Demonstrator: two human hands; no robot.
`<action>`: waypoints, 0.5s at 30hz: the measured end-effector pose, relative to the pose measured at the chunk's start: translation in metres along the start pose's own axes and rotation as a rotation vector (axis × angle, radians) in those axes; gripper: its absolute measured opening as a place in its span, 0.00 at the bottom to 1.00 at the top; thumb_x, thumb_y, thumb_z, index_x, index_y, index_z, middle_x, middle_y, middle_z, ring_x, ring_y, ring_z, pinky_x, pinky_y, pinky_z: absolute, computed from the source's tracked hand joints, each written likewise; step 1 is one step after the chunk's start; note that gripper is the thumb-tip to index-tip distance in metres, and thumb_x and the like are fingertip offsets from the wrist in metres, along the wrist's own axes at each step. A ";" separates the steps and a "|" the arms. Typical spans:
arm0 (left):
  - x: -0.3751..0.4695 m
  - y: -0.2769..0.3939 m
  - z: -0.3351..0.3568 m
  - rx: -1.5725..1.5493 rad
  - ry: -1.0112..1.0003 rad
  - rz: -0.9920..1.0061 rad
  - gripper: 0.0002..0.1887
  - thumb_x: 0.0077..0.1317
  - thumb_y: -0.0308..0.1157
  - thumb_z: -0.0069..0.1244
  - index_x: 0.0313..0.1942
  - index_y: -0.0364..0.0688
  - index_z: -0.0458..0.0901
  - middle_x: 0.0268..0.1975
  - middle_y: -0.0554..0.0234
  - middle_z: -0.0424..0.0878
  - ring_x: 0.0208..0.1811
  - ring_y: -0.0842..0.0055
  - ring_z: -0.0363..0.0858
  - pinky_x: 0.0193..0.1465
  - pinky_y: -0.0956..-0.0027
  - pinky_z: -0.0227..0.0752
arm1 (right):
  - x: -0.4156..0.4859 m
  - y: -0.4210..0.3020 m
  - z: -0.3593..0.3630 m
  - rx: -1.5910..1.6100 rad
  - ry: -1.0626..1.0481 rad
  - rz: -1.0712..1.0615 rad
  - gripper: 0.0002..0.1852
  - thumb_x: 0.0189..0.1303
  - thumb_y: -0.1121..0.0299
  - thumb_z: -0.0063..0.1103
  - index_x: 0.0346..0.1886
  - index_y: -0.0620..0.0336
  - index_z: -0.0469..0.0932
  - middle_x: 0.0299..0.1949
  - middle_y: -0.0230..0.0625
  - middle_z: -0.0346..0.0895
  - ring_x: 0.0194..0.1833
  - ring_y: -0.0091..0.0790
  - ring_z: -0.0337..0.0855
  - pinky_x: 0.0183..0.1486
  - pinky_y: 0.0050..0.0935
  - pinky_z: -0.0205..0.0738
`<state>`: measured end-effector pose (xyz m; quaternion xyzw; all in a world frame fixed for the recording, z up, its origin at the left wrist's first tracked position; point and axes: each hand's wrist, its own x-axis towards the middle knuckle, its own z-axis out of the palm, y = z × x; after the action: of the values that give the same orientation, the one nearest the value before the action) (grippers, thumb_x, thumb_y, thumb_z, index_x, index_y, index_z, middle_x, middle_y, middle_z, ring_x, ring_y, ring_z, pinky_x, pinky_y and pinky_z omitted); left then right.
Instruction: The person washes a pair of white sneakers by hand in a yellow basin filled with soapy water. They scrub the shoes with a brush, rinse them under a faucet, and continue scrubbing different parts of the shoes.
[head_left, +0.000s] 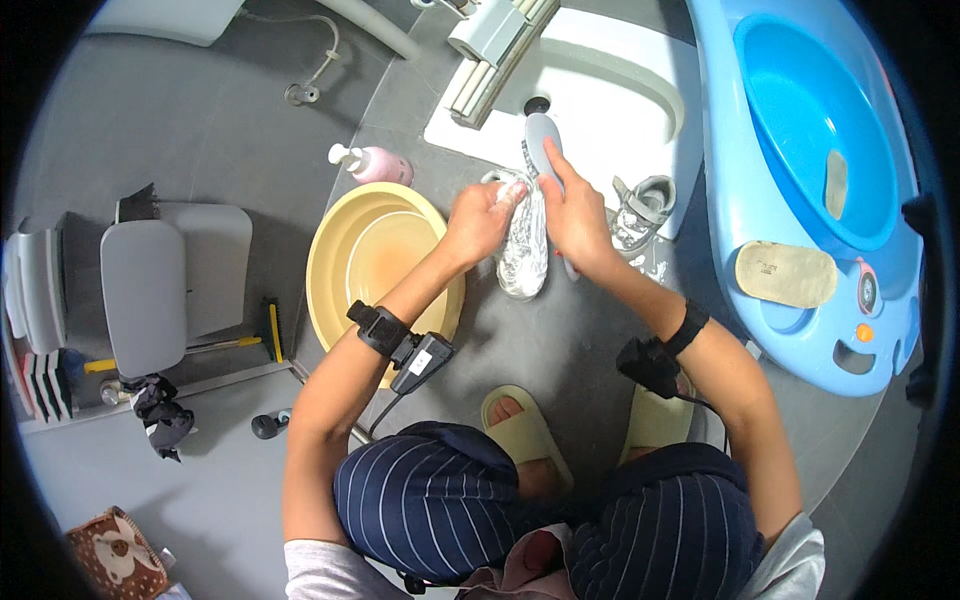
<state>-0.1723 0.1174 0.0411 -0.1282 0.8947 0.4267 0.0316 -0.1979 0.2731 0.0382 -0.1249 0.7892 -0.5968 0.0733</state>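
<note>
In the middle, my left hand (480, 221) grips a small shoe (523, 259) covered in white lather, its sole side facing right. A grey scrubbing brush (543, 142) is in my right hand (577, 217), its bristles against the shoe's upper end. The other small shoe (643, 214), grey with a strap and lather on it, rests just right of my right hand, at the edge of the white squat toilet (600, 127). Left of my left hand stands a yellow basin (322, 277) with cloudy water. A pink pump bottle (382, 165) is behind the basin.
A light-blue baby bathtub (724, 187) on the right holds a bright blue basin (757, 127); one insole (836, 184) lies in that basin, another (786, 274) on the tub. A grey bin (142, 300), a broom (271, 330) and a floor mat (120, 555) are at left.
</note>
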 end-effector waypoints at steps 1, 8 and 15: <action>-0.001 -0.001 0.002 -0.016 0.022 0.006 0.20 0.66 0.42 0.46 0.25 0.33 0.77 0.19 0.58 0.75 0.23 0.80 0.67 0.30 0.65 0.65 | -0.002 0.000 -0.001 0.028 -0.065 -0.002 0.24 0.63 0.70 0.45 0.64 0.52 0.61 0.23 0.56 0.74 0.26 0.52 0.77 0.32 0.39 0.70; 0.010 -0.014 -0.014 -0.230 0.307 -0.069 0.17 0.67 0.37 0.45 0.27 0.32 0.79 0.21 0.72 0.75 0.24 0.86 0.66 0.27 0.76 0.63 | -0.083 0.028 0.002 0.024 -0.385 0.152 0.27 0.63 0.69 0.45 0.66 0.46 0.56 0.27 0.59 0.74 0.30 0.58 0.77 0.34 0.47 0.67; 0.004 -0.009 -0.014 -0.247 0.307 -0.089 0.17 0.68 0.36 0.44 0.27 0.32 0.78 0.22 0.73 0.74 0.25 0.87 0.65 0.28 0.75 0.63 | -0.064 0.002 -0.011 0.014 -0.370 0.016 0.26 0.64 0.69 0.44 0.66 0.50 0.57 0.25 0.59 0.73 0.29 0.59 0.76 0.32 0.48 0.67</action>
<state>-0.1727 0.1004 0.0424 -0.2339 0.8233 0.5068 -0.1025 -0.1397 0.3024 0.0374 -0.2257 0.7591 -0.5685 0.2226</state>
